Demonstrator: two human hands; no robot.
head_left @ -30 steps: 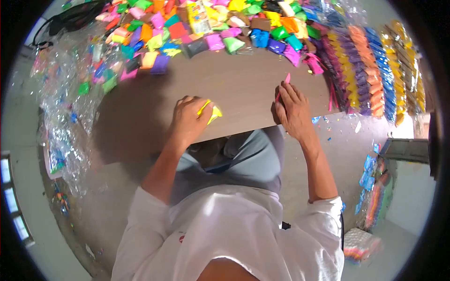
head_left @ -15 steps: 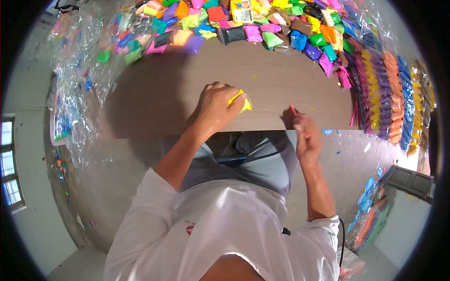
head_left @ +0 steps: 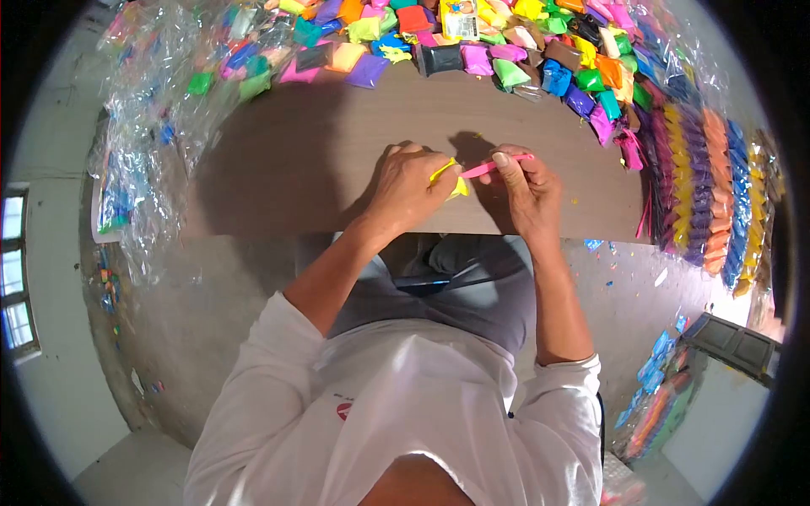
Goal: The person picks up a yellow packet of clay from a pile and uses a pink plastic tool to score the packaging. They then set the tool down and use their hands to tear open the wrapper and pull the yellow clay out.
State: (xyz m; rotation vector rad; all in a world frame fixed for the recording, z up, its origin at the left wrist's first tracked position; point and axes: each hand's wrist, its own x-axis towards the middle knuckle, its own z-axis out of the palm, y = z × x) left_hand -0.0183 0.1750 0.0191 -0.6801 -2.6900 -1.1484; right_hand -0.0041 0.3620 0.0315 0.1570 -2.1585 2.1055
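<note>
My left hand [head_left: 411, 187] is closed on a small yellow packet [head_left: 458, 186] over the brown table, near its front edge. The packet's yellow end sticks out beyond my thumb and fingertips; the rest is hidden by the hand. My right hand [head_left: 531, 187] pinches a thin pink tool [head_left: 481, 169] between thumb and fingers. The tool's narrow tip points left and lies close beside the yellow packet; whether it touches is too small to tell.
Many coloured packets [head_left: 441, 60] are heaped along the table's far side. Clear plastic bags [head_left: 156, 160] lie at the left. Rows of twisted packets [head_left: 713, 185] hang at the right. The brown table [head_left: 295, 169] ends just before my lap.
My right hand has moved up and left with the pink tool, from the table's front edge to beside the packet. My left hand still holds the yellow packet, slightly further right.
</note>
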